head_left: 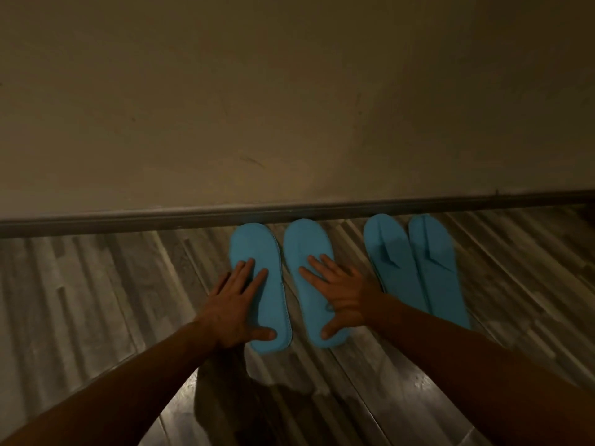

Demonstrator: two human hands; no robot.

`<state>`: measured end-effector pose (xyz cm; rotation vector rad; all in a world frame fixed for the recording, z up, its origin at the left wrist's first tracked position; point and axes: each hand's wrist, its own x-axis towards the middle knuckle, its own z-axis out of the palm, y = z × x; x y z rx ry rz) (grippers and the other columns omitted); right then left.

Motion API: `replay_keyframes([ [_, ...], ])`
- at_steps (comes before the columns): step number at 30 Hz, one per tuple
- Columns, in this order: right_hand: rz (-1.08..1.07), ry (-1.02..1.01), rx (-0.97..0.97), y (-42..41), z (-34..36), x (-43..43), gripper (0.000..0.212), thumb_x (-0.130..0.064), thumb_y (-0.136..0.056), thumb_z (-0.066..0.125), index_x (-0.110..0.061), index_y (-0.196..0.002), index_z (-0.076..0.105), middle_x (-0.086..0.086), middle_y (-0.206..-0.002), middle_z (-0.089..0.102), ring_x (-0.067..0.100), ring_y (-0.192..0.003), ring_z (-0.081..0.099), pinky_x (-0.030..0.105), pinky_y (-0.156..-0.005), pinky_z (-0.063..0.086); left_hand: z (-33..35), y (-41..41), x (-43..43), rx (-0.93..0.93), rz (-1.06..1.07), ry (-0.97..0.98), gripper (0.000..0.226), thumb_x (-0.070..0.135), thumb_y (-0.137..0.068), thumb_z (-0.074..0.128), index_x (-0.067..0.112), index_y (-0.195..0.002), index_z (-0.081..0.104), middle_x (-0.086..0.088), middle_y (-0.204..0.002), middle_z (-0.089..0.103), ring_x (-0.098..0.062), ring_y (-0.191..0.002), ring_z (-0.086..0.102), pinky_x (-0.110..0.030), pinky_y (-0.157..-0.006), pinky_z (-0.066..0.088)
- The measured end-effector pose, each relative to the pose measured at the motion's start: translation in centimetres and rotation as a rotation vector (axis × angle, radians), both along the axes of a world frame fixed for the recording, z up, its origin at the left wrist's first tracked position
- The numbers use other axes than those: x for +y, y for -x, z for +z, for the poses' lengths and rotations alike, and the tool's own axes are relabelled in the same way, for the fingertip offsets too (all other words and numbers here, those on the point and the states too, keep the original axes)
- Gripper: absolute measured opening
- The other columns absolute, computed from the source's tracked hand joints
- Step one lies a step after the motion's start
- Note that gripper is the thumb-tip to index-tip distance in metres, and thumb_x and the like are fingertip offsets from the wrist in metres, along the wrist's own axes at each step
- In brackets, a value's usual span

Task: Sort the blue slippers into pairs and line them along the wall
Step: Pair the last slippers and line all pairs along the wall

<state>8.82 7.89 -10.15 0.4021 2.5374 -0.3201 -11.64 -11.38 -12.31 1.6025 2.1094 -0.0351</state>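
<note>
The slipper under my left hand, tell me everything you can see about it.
The slipper under the left hand is flat, bright blue and looks like soft felt or terry, with a stitched seam along its right edge. It lies on the striped wood-look floor, its rounded far end close to the dark baseboard, long axis pointing at the wall. No strap shows, so it may be sole-up. The left hand rests flat on it, fingers spread. A narrow gap separates it from the neighbouring slipper.

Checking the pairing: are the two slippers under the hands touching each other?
No. A strip of bare wooden floor shows between the left slipper and the right slipper, each pressed flat by one hand.
</note>
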Motion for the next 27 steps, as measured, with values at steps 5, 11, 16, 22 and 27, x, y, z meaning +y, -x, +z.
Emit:
replay_keyframes([
  [5,-0.085,0.035,0.005,1.0,-0.3,-1.4,0.132,-0.077,-0.061,0.067,-0.035,-0.152,-0.019,-0.003,-0.16,-0.029,0.024,-0.148,-0.024,0.056,-0.117,-0.002,-0.1,0.5,0.3,-0.01,-0.017,0.011,0.129,0.098,-0.056,0.039,0.033,-0.151,-0.019,-0.004,-0.162,-0.026,-0.023,-0.149,-0.023,-0.047,-0.122,-0.009],
  [11,-0.121,0.035,0.001,1.6,-0.4,-2.1,0.133,-0.077,-0.061,0.067,-0.035,-0.151,-0.02,-0.002,-0.159,-0.032,0.025,-0.147,-0.027,0.056,-0.116,-0.004,-0.3,0.6,0.4,-0.013,-0.023,0.024,0.13,0.099,-0.055,0.039,0.033,-0.151,-0.02,-0.004,-0.161,-0.028,-0.023,-0.148,-0.023,-0.047,-0.122,-0.008],
  [16,-0.112,0.007,0.012,1.7,-0.8,-2.4,0.133,-0.08,-0.06,0.064,-0.033,-0.152,-0.02,0.001,-0.16,-0.03,0.027,-0.147,-0.026,0.055,-0.117,-0.004,-0.5,0.6,0.4,-0.002,-0.023,0.011,0.13,0.099,-0.055,0.038,0.033,-0.151,-0.019,-0.005,-0.161,-0.027,-0.024,-0.149,-0.023,-0.046,-0.12,-0.01],
  [22,-0.096,0.0,0.021,1.7,-0.6,-2.3,0.13,-0.082,-0.061,0.062,-0.036,-0.151,-0.019,0.002,-0.16,-0.029,0.028,-0.148,-0.024,0.056,-0.119,-0.003,-0.2,0.5,0.4,0.007,-0.015,0.007,0.127,0.097,-0.057,0.04,0.035,-0.151,-0.019,-0.005,-0.162,-0.026,-0.024,-0.149,-0.023,-0.047,-0.12,-0.011],
  [27,-0.143,0.033,0.108,0.8,0.5,-1.9,0.122,-0.087,-0.062,0.055,-0.041,-0.151,-0.016,-0.005,-0.162,-0.023,0.023,-0.15,-0.016,0.059,-0.117,0.004,1.2,-0.2,0.6,0.02,0.081,-0.046,0.115,0.094,-0.064,0.035,0.038,-0.151,-0.016,-0.001,-0.162,-0.025,-0.023,-0.149,-0.022,-0.051,-0.121,-0.006],
])
